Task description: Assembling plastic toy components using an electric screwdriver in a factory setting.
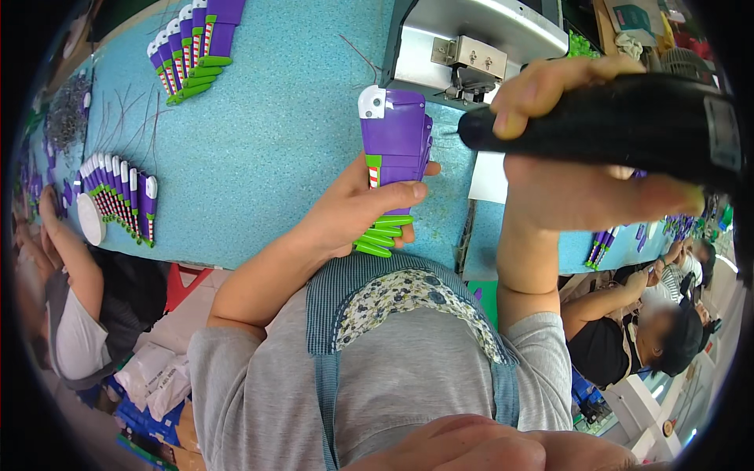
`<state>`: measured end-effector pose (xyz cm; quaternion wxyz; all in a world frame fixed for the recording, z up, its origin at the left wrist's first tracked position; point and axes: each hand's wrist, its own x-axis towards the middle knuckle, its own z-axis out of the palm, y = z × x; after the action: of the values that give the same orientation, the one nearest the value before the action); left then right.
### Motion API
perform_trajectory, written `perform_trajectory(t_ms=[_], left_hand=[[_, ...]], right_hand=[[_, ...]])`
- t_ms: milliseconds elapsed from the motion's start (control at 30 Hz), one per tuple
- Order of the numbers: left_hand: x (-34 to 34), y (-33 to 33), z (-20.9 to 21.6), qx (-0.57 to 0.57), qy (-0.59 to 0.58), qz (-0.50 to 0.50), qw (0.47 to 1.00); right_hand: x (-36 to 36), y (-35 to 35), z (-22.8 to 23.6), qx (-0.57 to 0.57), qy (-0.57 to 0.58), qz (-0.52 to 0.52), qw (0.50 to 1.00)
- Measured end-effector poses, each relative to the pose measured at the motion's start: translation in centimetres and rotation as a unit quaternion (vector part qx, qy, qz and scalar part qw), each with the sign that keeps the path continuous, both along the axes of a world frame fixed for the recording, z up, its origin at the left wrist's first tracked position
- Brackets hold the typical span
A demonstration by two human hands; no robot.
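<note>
My left hand (338, 213) is closed round a small stack of purple plastic toy wings (397, 129), each with a white tip, a red-and-white striped strip and bright green ends. The thumb presses on the top piece, and small screw holes show in it. In my right hand (561, 196) is a black power screwdriver (613, 118), gripped round its body close to the camera. Its thin tip points left, towards the wings but apart from them.
A grey machine with a metal bracket (471, 59) stands at the back. More wings (184, 51) lie fanned at the back left, and a row of wings (118, 192) lies at the left edge. Co-workers sit on both sides of the blue table (259, 141).
</note>
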<state>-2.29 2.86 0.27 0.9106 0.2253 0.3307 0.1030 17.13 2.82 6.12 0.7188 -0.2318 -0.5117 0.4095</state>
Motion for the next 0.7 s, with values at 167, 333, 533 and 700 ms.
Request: perform_trajectory(t_ms=[167,333,533,700], left_hand=[[-0.2,-0.1,-0.1,-0.003,0.009,0.006,1.000],[-0.2,-0.1,-0.1,-0.008,0.020,0.008,1.000],[-0.2,-0.2,-0.1,-0.015,0.016,0.006,1.000],[-0.5,-0.2,0.0,0.024,0.006,-0.018,1.000]], right_hand=[[-2.1,-1.4,-0.4,-0.069,0.039,-0.047,0.996],[-2.3,-1.1,-2.5,-0.045,0.016,-0.039,0.998],[-2.0,-1.0,-3.1,-0.033,0.020,-0.025,0.999],[-2.3,-1.6,-2.3,-0.043,0.027,-0.015,0.999]])
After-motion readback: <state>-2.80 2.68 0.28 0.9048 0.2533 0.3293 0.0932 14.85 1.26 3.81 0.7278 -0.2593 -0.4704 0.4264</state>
